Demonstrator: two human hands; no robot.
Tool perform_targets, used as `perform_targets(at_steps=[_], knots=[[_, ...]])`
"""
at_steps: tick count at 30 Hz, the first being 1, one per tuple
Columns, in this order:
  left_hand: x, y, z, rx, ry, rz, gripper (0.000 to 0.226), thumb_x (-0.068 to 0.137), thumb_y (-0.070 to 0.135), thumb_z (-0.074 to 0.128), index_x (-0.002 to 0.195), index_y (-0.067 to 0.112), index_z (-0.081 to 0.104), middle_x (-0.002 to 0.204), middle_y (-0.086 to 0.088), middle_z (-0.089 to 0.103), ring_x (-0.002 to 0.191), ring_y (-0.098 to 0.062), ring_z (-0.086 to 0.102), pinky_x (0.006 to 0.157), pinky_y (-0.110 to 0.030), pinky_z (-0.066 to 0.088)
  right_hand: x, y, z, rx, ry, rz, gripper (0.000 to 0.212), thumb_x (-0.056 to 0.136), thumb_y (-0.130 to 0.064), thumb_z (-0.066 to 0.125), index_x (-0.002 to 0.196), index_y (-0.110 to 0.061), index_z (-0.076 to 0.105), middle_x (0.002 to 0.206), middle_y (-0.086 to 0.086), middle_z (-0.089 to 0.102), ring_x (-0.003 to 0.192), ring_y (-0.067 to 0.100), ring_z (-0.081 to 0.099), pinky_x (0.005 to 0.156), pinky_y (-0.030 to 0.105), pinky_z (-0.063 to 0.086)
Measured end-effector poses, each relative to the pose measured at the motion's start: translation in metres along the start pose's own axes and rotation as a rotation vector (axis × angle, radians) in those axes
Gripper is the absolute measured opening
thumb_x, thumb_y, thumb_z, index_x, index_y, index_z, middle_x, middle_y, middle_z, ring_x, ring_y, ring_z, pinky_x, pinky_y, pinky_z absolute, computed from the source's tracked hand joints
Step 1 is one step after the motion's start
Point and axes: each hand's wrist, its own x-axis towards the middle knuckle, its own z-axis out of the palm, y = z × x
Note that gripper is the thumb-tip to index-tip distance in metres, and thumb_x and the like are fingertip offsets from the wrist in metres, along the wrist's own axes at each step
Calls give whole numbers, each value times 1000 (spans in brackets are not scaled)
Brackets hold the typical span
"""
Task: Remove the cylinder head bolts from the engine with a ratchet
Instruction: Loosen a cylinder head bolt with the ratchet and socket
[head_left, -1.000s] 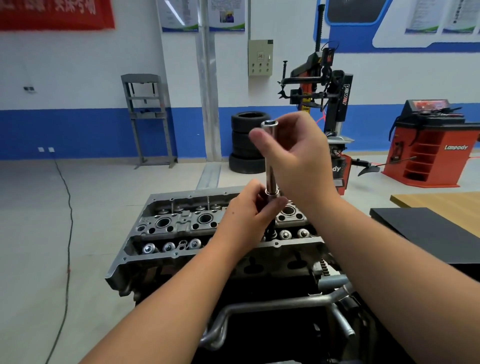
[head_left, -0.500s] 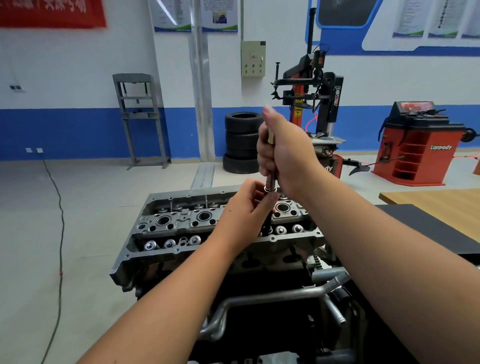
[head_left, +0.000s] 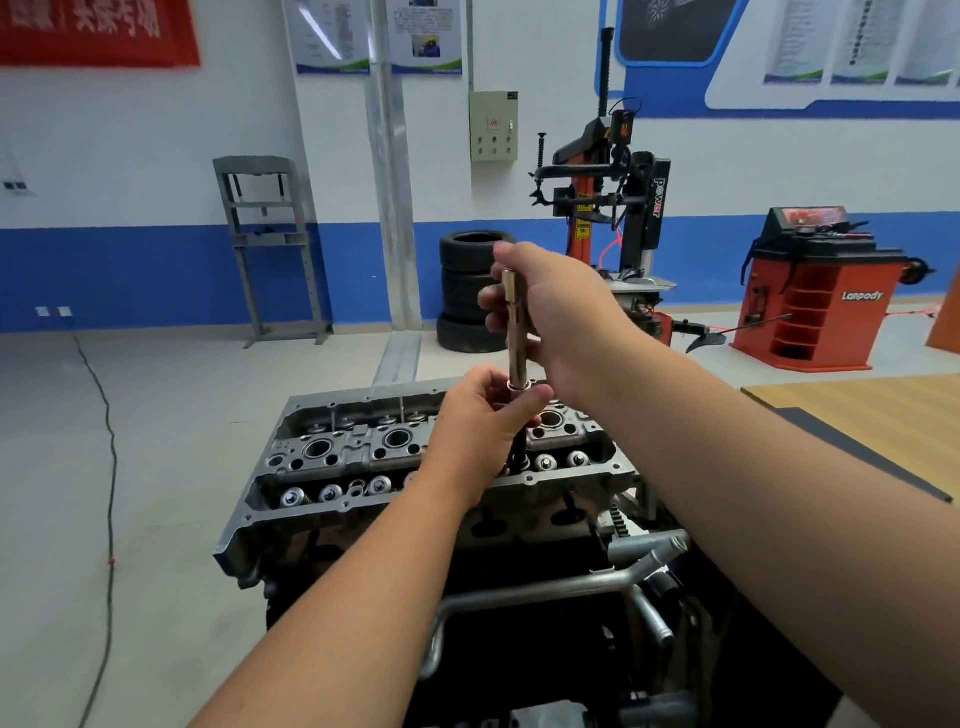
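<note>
Pinching a long socket extension (head_left: 517, 338) upright over the cylinder head (head_left: 363, 457): right hand (head_left: 566, 317) curled round the top, left hand (head_left: 483, 421) gripping the collar.

Standing near vertical, long axis 12 to 6 o'clock, lower end hidden behind left fingers; risking a tilt off the bolt, rounding it, or dropping into a bore.

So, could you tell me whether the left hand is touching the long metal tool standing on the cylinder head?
Touching. The head view shows the left hand with thumb and fingers pinched round the lower end of the long metal tool.
</note>
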Motion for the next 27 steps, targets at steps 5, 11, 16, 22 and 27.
perform_targets(at_steps=[5, 11, 16, 22, 27], knots=[[-4, -2, -2, -8, -69, 25, 39, 71, 66, 72, 101, 42, 68, 91, 10, 77, 88, -9, 73, 77, -34, 56, 4, 9, 7, 54, 14, -161, 40, 101, -37, 51, 67, -18, 43, 54, -2, 36, 48, 14, 31, 51, 30, 29], [-9, -3, -6, 57, -86, 45, 26, 96, 50, 47, 101, 41, 72, 101, 13, 77, 101, -8, 71, 95, -43, 53, 20, -1, -11, 209, -351, 68, 39, 96, -28, 45, 58, -18, 41, 47, -4, 25, 45, 15, 18, 52, 31, 18], [-4, -5, -2, 93, 33, 59, 9, 96, 39, 68, 98, 31, 64, 79, 18, 71, 65, -4, 61, 65, -33, 50, 5, 11, 13, -8, 149, -190, 28, 98, -29, 53, 73, -17, 54, 59, -4, 50, 57, 15, 46, 59, 33, 43], [-6, -4, -5, 4, -50, 36, 16, 86, 58, 63, 98, 47, 68, 89, 17, 72, 81, -5, 66, 74, -27, 56, 16, 7, 12, 162, -32, -89, 42, 96, -27, 49, 55, -19, 44, 46, -4, 35, 41, 13, 28, 46, 27, 26], [-7, -4, -6, 4, -63, 42, 25, 96, 48, 52, 99, 34, 72, 95, 14, 75, 95, -9, 72, 83, -33, 51, 21, 2, -2, 160, -291, 12, 42, 96, -27, 48, 56, -19, 40, 49, -4, 26, 46, 15, 19, 47, 27, 21]])
